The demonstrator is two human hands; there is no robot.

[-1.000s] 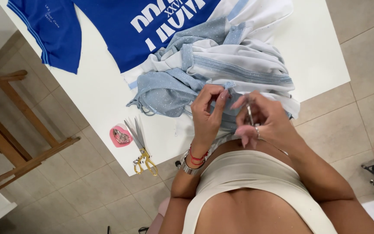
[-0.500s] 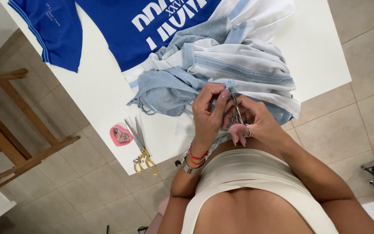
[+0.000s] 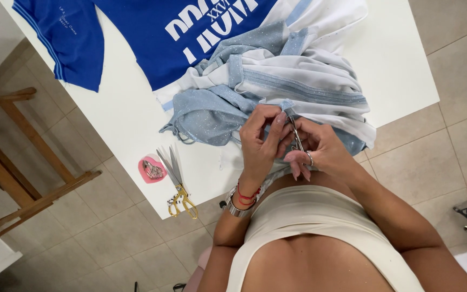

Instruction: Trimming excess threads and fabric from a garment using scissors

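Here the left hand (image 3: 260, 141) pinches a fold of the pale blue garment (image 3: 212, 113) at the near edge of the white surface (image 3: 131, 124), likely to keep the cloth taut. The right hand (image 3: 320, 154) is closed on small snips (image 3: 297, 139), tips up against the pinched fold; a steadying grip, by the look of it. Gold-handled scissors (image 3: 175, 181) and a pink holder (image 3: 151, 170) lie apart to the left, just beside each other. A blue shirt (image 3: 152, 32) lies flat further back, cut off by the frame. The snip blades and the exact seam are hidden by fingers. A wooden frame (image 3: 22, 157) stands on the floor.
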